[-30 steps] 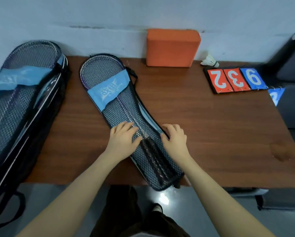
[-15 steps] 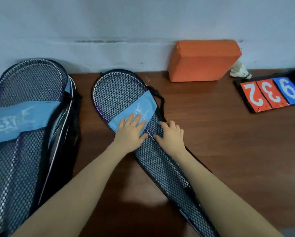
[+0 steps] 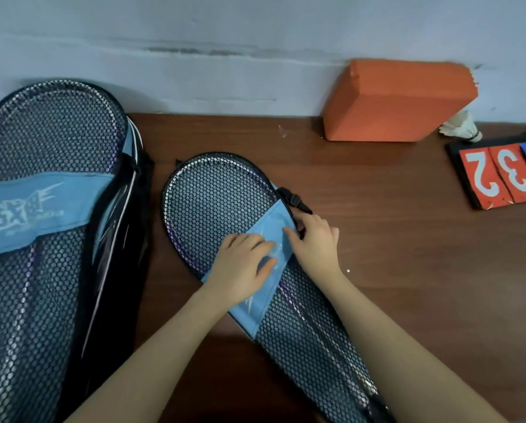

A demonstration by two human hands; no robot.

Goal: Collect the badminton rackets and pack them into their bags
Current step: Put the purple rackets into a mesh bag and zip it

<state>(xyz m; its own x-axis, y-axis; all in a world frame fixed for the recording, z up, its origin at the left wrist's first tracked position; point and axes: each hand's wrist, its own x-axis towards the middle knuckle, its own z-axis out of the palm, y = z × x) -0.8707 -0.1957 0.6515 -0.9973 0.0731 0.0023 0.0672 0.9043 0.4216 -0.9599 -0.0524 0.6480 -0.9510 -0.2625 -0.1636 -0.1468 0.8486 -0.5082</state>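
Black mesh bag with matt blue cloth band on smooth wood table.

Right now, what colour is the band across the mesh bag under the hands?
Light blue with white lettering, seen in the head view: band.

Dim, bluish, soft light; wide-angle bending at edges; hands perhaps slightly motion-blurred.

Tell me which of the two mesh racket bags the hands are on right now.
The smaller black mesh racket bag at the table's middle; left hand and right hand are on its blue band. The larger bag lies untouched at left.
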